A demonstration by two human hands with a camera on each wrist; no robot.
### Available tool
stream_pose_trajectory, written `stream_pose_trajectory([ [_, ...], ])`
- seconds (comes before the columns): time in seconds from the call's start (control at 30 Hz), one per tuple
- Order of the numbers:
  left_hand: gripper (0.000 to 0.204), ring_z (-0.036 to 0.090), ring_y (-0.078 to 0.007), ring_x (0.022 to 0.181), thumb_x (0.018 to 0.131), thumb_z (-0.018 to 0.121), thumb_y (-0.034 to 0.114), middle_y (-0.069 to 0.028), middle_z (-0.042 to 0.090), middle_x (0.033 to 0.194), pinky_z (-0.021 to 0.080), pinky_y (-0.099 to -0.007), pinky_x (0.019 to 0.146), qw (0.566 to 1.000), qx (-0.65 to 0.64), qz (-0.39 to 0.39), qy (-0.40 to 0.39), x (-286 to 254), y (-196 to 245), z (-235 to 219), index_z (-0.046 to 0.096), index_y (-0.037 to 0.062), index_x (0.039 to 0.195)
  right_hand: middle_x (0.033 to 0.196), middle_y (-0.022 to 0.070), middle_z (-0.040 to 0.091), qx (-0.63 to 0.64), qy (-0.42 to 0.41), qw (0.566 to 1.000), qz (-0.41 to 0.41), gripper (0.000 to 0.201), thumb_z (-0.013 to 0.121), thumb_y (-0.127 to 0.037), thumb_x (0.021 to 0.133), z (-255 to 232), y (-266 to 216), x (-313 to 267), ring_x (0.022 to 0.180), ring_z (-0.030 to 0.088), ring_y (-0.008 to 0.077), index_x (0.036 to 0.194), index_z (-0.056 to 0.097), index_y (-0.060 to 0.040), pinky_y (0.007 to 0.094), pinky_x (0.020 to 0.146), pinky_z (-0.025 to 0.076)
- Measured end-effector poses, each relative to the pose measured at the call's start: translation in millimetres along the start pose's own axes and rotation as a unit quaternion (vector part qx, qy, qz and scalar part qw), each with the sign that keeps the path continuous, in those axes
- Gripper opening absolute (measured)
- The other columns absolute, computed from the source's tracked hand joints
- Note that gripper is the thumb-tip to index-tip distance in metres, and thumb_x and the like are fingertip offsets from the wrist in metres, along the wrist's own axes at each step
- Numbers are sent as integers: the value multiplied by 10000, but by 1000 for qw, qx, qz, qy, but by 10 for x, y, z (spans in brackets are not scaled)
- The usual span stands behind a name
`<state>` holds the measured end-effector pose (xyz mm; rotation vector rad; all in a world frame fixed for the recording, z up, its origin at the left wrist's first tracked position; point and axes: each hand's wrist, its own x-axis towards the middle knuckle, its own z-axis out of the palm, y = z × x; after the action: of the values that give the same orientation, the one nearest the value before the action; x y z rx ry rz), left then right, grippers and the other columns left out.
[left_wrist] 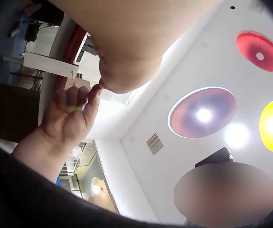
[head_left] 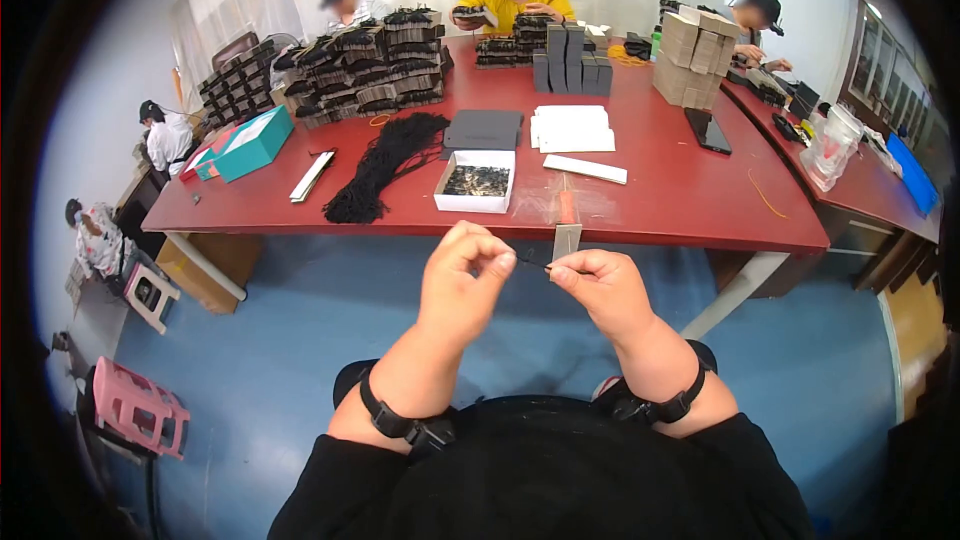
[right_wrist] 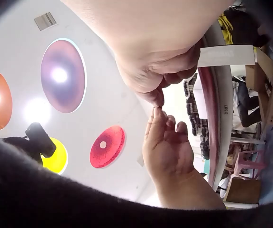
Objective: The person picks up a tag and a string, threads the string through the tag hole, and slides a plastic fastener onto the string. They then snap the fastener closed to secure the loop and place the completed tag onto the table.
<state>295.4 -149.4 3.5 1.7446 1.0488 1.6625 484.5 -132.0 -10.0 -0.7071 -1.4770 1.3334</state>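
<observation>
In front of the table edge, both hands come close together over a thin black cord point(head_left: 534, 263). My left hand point(head_left: 462, 278) pinches one end between thumb and forefinger, where a fine loop shows. The other end sits between the thumb and forefinger of my right hand point(head_left: 608, 290). Just beyond, a grey card strip point(head_left: 567, 239) juts from the table edge, under clear tape with an orange-red piece. A white box point(head_left: 474, 205) of small dark and brassy pieces stands behind the left hand. In the wrist views the fingertips meet and the cord is mostly hidden.
On the red table point(head_left: 660, 195) lie a bundle of black cords point(head_left: 385, 165), a dark grey box point(head_left: 482, 132), white cards point(head_left: 572, 128) and a phone point(head_left: 707, 130). Stacks of corded grey cards point(head_left: 375, 70) rise behind. Other people sit around. A pink stool point(head_left: 140, 408) stands left.
</observation>
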Motion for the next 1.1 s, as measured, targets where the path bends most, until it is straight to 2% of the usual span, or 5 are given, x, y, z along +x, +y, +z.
stream_pose_trajectory([
  [0.2, 45, 536, -123, 755, 880, 546, 73, -66, 525, 985, 447, -258, 705, 962, -245, -83, -92, -24, -159, 78, 526, 64, 919, 820, -15, 581, -30, 17, 999, 34, 157, 623, -88, 846, -171, 156, 22, 732, 497, 44, 979, 628, -5, 205, 699, 427],
  [0.27, 49, 559, -146, 761, 905, 521, 108, -97, 545, 1016, 459, -285, 712, 860, -462, -172, -132, -15, -180, 75, 506, 81, 943, 855, -7, 573, 22, 32, 999, 36, 176, 616, -62, 842, -240, 174, -5, 764, 498, 51, 1009, 610, -6, 209, 727, 427],
  [0.53, 42, 532, -143, 711, 945, 434, 105, -85, 550, 839, 440, -265, 670, 947, -303, -78, -74, 121, -625, 78, 422, 81, 913, 905, 13, 520, 189, 19, 975, -112, 192, 608, 58, 793, -363, 344, 246, 853, 507, 91, 963, 561, -17, 233, 779, 427],
  [0.7, 56, 543, -148, 724, 936, 464, 104, -92, 558, 864, 442, -262, 675, 972, -182, -90, -119, 15, -840, -135, 415, 88, 913, 902, 19, 506, -90, 95, 976, -176, 139, 620, 79, 780, -260, 498, 193, 814, 519, 91, 873, 569, -11, 228, 704, 451],
  [1.1, 68, 552, -181, 945, 897, 554, 127, -86, 521, 1087, 436, -330, 876, 867, -467, -129, -117, -202, -528, -142, 493, 103, 915, 930, 33, 505, -57, 105, 978, -172, 212, 622, 92, 761, -179, 643, 206, 824, 526, 85, 958, 588, 21, 212, 725, 473],
])
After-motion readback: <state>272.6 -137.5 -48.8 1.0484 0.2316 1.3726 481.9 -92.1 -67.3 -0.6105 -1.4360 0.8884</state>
